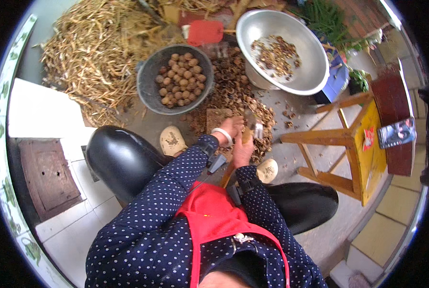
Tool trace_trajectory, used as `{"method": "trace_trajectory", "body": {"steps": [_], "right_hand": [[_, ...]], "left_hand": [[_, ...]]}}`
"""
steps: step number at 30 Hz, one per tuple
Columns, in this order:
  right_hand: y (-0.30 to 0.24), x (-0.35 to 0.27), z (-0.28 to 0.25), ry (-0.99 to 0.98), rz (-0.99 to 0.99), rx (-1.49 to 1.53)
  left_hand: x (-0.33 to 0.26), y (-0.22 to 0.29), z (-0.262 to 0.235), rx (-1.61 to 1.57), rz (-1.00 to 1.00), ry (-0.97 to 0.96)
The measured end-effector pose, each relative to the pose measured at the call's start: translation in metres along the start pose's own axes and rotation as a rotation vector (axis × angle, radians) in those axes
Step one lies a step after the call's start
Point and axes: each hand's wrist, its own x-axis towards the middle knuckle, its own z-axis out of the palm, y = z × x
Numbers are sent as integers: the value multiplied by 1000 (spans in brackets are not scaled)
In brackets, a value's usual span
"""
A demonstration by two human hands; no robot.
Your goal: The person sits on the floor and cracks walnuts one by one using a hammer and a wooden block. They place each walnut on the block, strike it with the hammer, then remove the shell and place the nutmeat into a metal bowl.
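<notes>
My right hand point(243, 150) is closed around the wooden handle of a hammer-like tool point(247, 135); its dark metal head is partly lost against the shells. Close beside it, my left hand point(232, 126), with a white bangle at the wrist, has its fingers drawn together over a brown block point(217, 119). What those fingers hold, if anything, I cannot make out. Cracked walnut shells point(233, 89) lie heaped around and beyond both hands. A dark bucket point(145, 93) of whole walnuts point(181, 80) stands ahead to the left. Ahead to the right, a large metal basin point(315, 79) holds walnut pieces point(277, 55).
Dry pods or stalks point(94, 53) are piled at the far left. A red dustpan-like piece point(205, 32) lies behind the bucket. To the right stands a yellow wooden stool point(356, 144) with a printed case point(397, 133) on its edge. My cream shoes point(172, 139) flank the shells.
</notes>
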Motion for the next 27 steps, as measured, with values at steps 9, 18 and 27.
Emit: {"method": "trace_trajectory", "body": {"steps": [9,18,27], "right_hand": [[-3,2,1,-40,33,72],[-21,-3,-5,-176,104,57],[-6,2,-2,-29,-42,50]], "left_hand": [[-43,161,-1,1348,796,839],[-45,171,-143,1956,-161,829],[-56,184,-98,1738,-82,789]]}}
